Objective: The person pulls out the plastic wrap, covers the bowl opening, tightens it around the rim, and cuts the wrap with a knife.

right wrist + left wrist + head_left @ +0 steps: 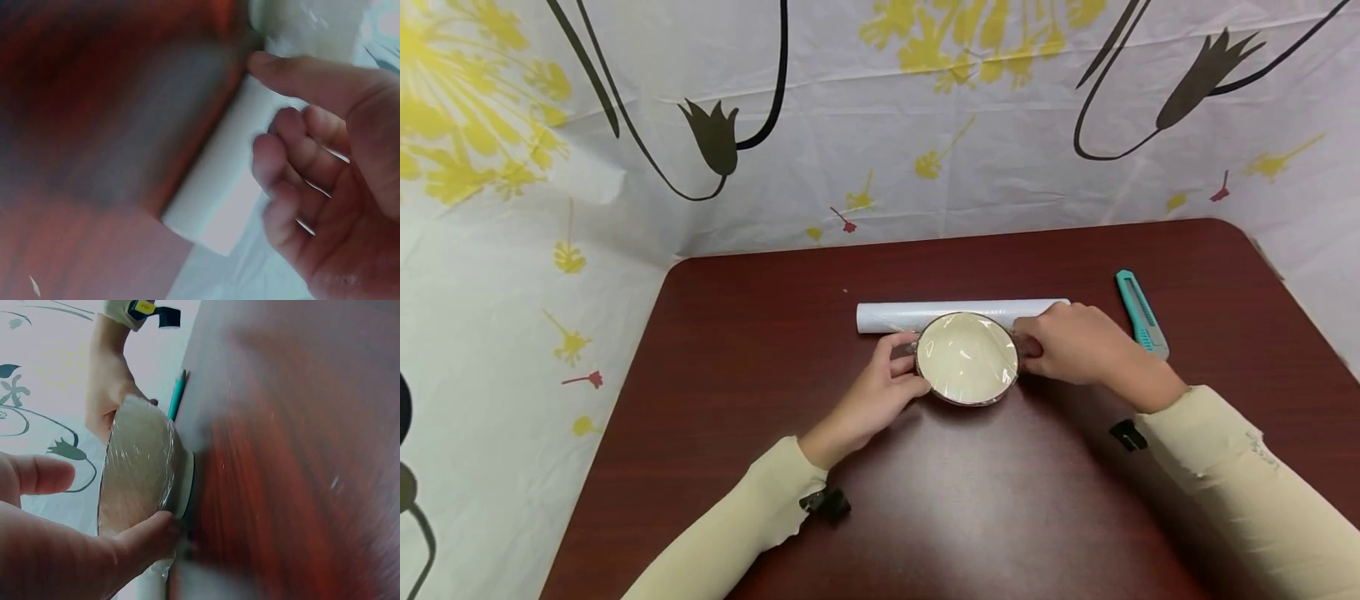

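A round cream bowl [967,358] with a dark rim stands on the table, clear plastic wrap [140,469] stretched over its top and down its side. At its left, my left hand [883,392] holds the bowl, with the thumb [147,540] against the wrapped side. My right hand [1071,342] is at the opposite side, its fingers [281,200] curled and its thumb by the bowl's wall. The exact contact of the right fingertips is hidden. Just behind the bowl lies a white roll of plastic wrap [898,317].
A teal utility knife [1141,315] lies right of the right hand. The dark red-brown table [760,333] meets a white flower-printed cloth [820,167] at its back and sides. Black wrist-camera parts [826,504] hang beneath the left sleeve.
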The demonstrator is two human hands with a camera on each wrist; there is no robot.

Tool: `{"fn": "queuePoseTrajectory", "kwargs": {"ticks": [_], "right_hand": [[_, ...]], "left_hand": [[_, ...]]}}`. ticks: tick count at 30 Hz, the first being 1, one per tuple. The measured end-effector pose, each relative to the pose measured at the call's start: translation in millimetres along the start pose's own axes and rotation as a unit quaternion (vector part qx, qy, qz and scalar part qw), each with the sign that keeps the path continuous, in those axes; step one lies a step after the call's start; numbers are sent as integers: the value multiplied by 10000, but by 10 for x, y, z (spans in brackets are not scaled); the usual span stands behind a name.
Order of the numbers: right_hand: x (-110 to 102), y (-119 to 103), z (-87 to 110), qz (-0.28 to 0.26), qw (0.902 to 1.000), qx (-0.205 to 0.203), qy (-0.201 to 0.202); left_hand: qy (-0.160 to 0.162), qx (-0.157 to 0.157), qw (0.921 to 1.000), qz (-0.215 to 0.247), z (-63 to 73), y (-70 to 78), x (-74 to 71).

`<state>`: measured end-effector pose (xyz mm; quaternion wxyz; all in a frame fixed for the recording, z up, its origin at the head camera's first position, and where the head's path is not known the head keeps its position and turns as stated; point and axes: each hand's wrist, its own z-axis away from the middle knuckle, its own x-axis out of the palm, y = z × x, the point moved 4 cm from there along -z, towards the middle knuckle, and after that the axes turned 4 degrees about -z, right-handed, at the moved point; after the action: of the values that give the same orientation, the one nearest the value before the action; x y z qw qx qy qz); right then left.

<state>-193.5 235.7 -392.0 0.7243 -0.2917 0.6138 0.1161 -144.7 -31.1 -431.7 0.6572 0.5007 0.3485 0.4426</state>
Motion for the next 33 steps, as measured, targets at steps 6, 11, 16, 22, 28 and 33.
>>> {"fn": "queuePoseTrajectory", "kwargs": {"ticks": [6, 11, 16, 22, 28, 33], "right_hand": [[-286, 217, 11, -553, 9982, -151, 199], [-405, 417, -63, -662, 9964, -199, 483], [-336, 556, -122, -744, 9971, -101, 99], [-252, 619, -146, -762, 9966, -288, -117], [-327, 649, -115, -874, 9961, -113, -47], [-348, 655, -118, -935, 9954, -144, -168]], "left_hand": [[-62, -525, 9926, 1089, 128, -40, 20], [-332, -627, 9850, 1576, 134, -56, 80], [-314, -570, 9843, 1641, 24, -125, 124], [-213, -587, 9862, 1532, -25, -184, 155], [290, -607, 9922, 1054, 50, -147, 64], [289, -684, 9962, 458, 47, -114, 48]]}}
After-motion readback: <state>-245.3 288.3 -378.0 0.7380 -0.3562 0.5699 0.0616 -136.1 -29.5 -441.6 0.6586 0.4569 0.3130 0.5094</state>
